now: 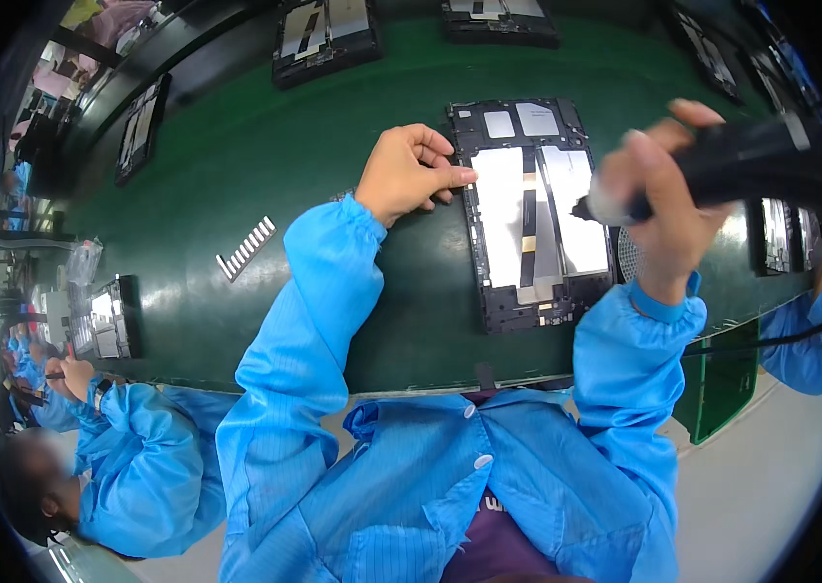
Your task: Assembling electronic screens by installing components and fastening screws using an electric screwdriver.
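Note:
In front of me an opened tablet [500, 216] lies flat on the green bench, with its silver battery panels, black frame and dark ribbon cable exposed. My left hand [413, 175] is at its left edge, thumb and fingers closed on the rim. In my right hand [665, 194] is a black electric screwdriver [756, 165], held nearly level and blurred by motion. Its dark tip points left and hovers over the tablet's right battery panel; I cannot tell whether it touches. Part of a perforated round thing [629, 257] shows beside the tablet, under my right hand.
A row of small silver pieces [246, 249] lies on the green bench [372, 330] to the left. More opened tablets [325, 39] stand along the far side, with another [104, 319] at left. A co-worker [139, 457] sits at left; another's blue sleeve [804, 340] shows at right.

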The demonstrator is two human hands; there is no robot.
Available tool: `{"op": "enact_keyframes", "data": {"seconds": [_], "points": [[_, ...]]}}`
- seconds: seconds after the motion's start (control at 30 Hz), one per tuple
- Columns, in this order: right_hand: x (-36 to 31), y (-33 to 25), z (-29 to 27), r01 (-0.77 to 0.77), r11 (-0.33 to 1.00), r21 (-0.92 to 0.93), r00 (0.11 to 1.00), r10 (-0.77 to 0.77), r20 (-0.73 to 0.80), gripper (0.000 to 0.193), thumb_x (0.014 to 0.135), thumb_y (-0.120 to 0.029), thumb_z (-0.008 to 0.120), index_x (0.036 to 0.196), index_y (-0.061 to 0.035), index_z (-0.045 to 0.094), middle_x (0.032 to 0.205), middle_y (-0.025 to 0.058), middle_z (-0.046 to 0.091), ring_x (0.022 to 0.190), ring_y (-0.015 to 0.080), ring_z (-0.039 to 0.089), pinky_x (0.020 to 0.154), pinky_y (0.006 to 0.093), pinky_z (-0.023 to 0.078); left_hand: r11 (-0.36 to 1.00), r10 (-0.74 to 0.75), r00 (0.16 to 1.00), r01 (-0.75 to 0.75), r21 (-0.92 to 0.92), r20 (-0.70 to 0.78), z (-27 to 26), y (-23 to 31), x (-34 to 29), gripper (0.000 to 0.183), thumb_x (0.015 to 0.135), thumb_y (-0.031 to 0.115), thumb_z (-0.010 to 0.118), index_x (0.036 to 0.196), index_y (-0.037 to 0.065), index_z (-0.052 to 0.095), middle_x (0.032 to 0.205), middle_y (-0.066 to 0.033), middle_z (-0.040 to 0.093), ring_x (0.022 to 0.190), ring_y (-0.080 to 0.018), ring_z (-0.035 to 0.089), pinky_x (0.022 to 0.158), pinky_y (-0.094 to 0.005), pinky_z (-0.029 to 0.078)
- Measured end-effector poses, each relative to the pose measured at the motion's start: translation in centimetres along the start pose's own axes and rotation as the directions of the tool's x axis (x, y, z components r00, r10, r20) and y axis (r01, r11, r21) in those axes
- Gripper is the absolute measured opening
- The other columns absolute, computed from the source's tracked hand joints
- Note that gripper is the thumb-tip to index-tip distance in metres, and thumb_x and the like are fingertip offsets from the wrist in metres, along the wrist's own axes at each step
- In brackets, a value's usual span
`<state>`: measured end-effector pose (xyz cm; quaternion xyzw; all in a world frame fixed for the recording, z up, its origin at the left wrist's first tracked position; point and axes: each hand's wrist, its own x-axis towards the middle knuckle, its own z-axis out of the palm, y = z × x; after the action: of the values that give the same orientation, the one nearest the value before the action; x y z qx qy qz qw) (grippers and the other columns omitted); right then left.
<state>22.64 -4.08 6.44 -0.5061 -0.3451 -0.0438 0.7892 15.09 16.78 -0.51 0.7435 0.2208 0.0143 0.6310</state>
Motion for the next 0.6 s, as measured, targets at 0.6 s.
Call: {"op": "enact_keyframes", "data": {"seconds": [0.6], "points": [[1.1, 6.3, 7.7, -0.112, 0.985, -0.13, 0.965, 0.139, 0.221, 0.034, 0.073, 0.003, 0.071, 0.101, 0.0048, 0.052, 0.061, 0.0054, 0.059, 0.05, 0.0117, 0.056, 0.048, 0.0229, 0.044, 0.994, -0.095, 0.973, 0.103, -0.03, 0.208, -1.0, 0.1, 0.2, 0.006, 0.078, 0.004, 0.062, 0.084, 0.003, 0.06, 0.076, -0.0034, 0.063, 0.06, -0.0099, 0.062, 0.045, -0.0186, 0.046]]}}
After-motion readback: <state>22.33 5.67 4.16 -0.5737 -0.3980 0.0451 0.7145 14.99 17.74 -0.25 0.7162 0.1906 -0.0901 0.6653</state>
